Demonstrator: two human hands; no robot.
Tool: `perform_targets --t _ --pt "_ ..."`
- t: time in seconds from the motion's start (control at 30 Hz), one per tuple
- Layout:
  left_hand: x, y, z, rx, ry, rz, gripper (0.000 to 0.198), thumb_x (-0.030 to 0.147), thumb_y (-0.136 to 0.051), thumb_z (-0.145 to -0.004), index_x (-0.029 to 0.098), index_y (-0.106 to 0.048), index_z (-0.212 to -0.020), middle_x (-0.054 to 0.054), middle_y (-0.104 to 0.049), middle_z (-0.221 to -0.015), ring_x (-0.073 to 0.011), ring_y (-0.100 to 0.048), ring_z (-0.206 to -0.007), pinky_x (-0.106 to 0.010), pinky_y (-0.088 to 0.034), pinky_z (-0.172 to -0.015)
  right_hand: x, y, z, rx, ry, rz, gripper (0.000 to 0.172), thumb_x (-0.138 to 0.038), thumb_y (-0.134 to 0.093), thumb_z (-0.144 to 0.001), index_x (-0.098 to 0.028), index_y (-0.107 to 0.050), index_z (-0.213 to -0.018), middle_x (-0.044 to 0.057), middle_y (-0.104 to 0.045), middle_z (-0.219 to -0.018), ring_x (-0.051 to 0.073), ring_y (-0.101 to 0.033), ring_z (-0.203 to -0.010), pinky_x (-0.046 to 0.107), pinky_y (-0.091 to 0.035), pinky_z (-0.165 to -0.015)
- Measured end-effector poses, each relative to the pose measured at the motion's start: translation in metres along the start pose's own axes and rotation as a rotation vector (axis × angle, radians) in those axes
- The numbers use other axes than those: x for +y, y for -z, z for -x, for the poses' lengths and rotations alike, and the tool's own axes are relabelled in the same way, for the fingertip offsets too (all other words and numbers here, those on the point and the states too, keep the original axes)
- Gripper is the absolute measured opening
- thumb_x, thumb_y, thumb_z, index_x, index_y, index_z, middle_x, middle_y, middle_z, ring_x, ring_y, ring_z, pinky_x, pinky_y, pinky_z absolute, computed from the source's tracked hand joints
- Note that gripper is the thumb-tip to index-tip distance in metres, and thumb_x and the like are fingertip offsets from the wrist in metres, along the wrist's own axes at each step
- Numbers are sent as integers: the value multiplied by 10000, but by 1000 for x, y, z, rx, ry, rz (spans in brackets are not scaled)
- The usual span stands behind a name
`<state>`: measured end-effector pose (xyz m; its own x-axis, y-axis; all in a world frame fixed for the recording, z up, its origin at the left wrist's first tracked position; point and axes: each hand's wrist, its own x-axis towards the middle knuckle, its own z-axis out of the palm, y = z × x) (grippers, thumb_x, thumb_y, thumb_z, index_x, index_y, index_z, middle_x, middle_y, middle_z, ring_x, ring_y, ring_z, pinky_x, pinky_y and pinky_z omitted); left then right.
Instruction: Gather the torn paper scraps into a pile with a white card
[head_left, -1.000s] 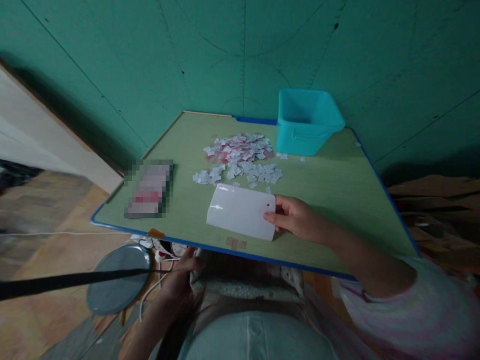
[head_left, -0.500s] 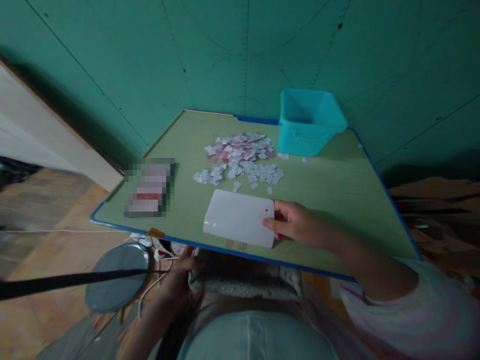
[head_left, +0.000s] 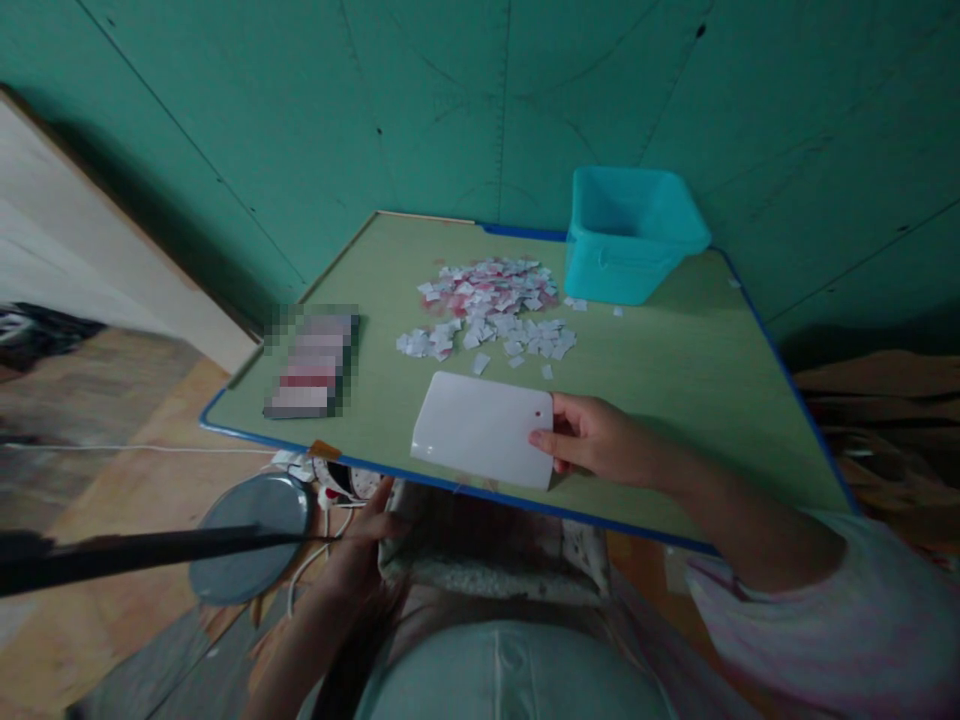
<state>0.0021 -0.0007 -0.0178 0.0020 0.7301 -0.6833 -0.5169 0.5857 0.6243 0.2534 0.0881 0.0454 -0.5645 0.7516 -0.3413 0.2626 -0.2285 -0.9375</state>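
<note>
right hand (head_left: 600, 440) pinching white card (head_left: 484, 428)

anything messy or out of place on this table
Yes: a pile of paper scraps lies loose on the table beside the blue bin, with strays near the white card in the right hand.

Home corner; low green folding table (head_left: 675, 380); teal wall panels (head_left: 420, 110); wooden floor (head_left: 127, 480)

Your right hand (head_left: 592, 445) pinches a white card (head_left: 480, 428) on the table (head_left: 675, 370); paper scraps (head_left: 491, 310) lie beyond your fingers (head_left: 546, 438).
</note>
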Motion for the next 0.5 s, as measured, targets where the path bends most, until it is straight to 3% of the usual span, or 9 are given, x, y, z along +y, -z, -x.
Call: perform_targets --t 0.17,0.5 --pt "-4 8 2 -49 -11 29 657 32 -548 -511 267 -550 -1125 -3 -722 -863 -222 -649 -856 -240 -506 -621 1 -1 -1 -18 24 -4 152 -242 -527 -786 -148 -515 -905 6 -601 -764 57 -517 -544 172 -417 -460" --pt "-7 12 10 -52 -39 55 671 4 -517 -566 287 -526 -1175 1 -723 -863 -230 -654 -864 -246 -522 -605 1 -4 -1 -42 53 50 143 -249 -516 -794 -142 -516 -888 -2 -577 -721 65 -516 -555 188 -427 -488"
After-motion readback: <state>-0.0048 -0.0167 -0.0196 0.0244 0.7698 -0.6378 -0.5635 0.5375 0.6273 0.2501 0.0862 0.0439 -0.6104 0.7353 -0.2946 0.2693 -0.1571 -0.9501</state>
